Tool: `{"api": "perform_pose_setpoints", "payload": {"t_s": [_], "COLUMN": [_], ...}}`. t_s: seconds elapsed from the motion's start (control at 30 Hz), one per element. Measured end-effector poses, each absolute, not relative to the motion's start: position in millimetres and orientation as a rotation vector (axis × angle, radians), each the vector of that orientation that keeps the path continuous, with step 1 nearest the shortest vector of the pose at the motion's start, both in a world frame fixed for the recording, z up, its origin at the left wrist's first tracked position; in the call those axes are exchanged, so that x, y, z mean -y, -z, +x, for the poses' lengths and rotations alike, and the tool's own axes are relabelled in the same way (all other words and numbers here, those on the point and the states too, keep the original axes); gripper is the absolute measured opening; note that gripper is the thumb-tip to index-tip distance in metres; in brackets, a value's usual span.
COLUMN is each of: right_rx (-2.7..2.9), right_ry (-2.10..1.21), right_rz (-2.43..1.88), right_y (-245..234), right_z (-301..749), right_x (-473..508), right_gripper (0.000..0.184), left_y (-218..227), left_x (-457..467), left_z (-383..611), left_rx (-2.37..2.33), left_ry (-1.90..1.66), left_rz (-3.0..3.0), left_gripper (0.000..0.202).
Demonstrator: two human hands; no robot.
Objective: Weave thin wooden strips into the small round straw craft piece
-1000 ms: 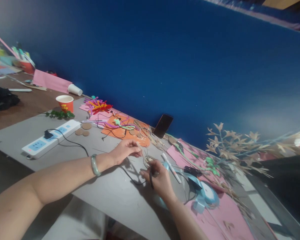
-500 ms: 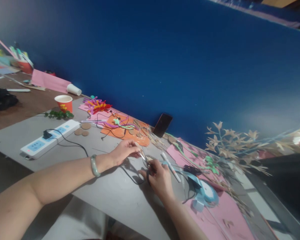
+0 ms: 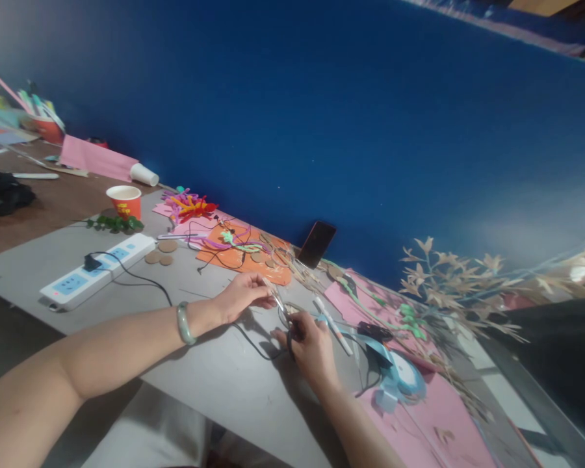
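Note:
A jade-green bangle (image 3: pixel 186 324) circles the wrist of my left hand (image 3: pixel 244 296). Its thumb and fingers are pinched on a small pale brown piece, too small to make out. My right hand (image 3: pixel 316 348) is closed around scissors (image 3: pixel 279 303); the black handle shows under its fingers. Their metal blades point up and left, meeting the piece at my left fingertips. Under both hands lies the grey board (image 3: pixel 234 383). A white marker (image 3: pixel 338 333) lies just right of my right hand.
A power strip (image 3: pixel 100 270) with a plugged-in cable lies left, near a red paper cup (image 3: pixel 127 203). Pipe cleaners (image 3: pixel 190 207) and orange paper (image 3: pixel 219 258) lie behind. A phone (image 3: pixel 316 244) leans on the blue wall. Blue ribbon (image 3: pixel 404 376) and dried stems (image 3: pixel 448 279) are right.
The scissor blades have shifted slightly at my left fingertips, and the fingers of my right hand have moved a little. Both arms stay in nearly the same place.

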State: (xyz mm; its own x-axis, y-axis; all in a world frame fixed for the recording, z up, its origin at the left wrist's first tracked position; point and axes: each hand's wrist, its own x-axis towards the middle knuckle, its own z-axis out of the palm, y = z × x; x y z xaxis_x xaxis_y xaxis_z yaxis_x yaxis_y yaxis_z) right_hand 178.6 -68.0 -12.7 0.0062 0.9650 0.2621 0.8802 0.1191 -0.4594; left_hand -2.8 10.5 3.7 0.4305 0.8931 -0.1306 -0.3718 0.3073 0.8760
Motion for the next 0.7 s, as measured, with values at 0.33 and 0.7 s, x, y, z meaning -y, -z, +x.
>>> {"api": "perform_pose_setpoints", "payload": {"t_s": [0.33, 0.7], "right_rx": [1.855, 1.56], "right_ry": [-0.3, -0.594], "right_rz": [-1.805, -1.588], "right_y": [14.3, 18.4], "right_z": [178.4, 178.8], "right_x": [67.6, 63.9], "right_gripper": [0.027, 0.037], "left_y": [0.3, 3.8], "left_x": [-12.4, -13.6], "left_z": [-3.3, -6.0], "left_rx": [-0.697, -0.722], "left_ry": [-0.937, -0.884], "left_rz": [0.918, 1.074], "left_gripper": [0.016, 0.016]}}
